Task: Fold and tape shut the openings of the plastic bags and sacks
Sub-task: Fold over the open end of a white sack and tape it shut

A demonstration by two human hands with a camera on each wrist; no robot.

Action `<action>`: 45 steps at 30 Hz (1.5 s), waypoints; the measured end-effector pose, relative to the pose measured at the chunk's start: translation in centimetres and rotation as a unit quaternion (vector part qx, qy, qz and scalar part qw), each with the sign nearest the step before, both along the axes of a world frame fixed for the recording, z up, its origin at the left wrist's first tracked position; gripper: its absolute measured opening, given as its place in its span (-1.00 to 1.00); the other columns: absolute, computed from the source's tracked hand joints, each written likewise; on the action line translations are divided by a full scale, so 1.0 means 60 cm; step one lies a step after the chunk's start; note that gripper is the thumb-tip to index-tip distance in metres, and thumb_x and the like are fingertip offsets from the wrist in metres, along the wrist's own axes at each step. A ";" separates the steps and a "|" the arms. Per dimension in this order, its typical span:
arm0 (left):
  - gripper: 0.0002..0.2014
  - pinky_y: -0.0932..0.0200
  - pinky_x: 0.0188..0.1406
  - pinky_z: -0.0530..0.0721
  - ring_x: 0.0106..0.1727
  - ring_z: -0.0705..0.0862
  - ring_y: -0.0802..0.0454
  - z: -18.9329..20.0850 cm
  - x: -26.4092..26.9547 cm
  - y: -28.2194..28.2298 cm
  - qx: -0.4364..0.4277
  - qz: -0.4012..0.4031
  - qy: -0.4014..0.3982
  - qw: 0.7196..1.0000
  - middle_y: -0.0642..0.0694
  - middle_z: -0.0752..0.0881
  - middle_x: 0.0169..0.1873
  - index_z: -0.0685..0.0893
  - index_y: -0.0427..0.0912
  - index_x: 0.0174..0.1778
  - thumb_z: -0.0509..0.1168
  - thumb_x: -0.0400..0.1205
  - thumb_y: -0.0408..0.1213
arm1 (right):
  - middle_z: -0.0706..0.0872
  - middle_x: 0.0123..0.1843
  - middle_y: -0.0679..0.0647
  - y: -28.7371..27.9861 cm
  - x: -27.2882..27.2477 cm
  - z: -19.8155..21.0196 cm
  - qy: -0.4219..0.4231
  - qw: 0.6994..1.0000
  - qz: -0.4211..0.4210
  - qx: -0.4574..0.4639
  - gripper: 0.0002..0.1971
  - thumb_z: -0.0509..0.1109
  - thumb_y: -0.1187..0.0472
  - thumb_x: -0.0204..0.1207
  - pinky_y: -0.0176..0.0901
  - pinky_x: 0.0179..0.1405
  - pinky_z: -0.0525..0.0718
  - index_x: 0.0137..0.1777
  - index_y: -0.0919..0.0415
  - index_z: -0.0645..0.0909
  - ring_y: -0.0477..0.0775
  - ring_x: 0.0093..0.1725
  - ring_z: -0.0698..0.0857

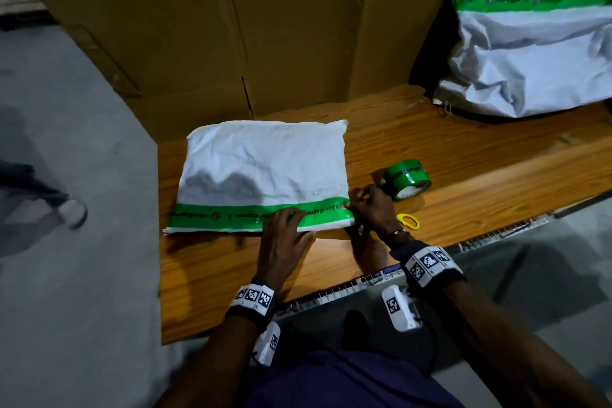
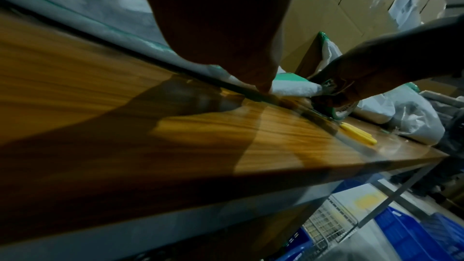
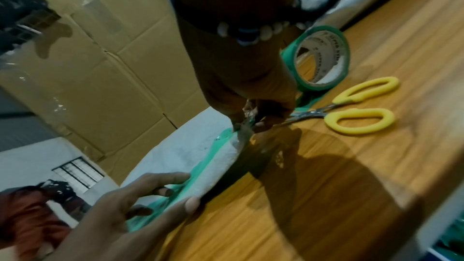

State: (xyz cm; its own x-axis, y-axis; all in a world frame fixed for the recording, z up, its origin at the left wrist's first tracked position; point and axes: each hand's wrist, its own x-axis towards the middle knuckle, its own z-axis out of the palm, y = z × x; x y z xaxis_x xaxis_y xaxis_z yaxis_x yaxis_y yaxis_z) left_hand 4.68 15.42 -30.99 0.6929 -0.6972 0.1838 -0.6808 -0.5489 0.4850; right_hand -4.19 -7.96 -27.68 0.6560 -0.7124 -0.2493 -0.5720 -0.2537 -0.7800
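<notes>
A creased white sack [image 1: 265,162] lies flat on the wooden table [image 1: 463,156], green tape strip [image 1: 231,214] (printed lettering) along its near edge. Left hand [image 1: 284,238] presses it, fingers straight; right hand [image 1: 372,209] pinches its right corner.

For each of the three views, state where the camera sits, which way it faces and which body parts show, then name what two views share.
Head: looks down at the white sack on the table; left hand, right hand, both forearms show.
Left wrist: low along the table edge; the left hand's fingers press the fold.
Right wrist: along the right hand pinching the sack corner.
Shared by all: the yellow scissors and the green tape roll.
</notes>
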 end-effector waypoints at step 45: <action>-0.78 -0.19 0.15 0.56 0.08 0.67 -0.22 0.059 0.133 0.176 0.061 -0.067 -0.207 0.974 -0.15 0.69 0.14 0.71 -0.08 0.23 0.33 0.68 -0.31 | 0.68 0.32 0.17 0.132 -0.023 0.023 -0.028 0.883 0.284 -0.372 -0.52 0.32 -0.02 0.47 0.13 0.05 0.55 0.35 0.14 0.68 0.33 0.15 0.70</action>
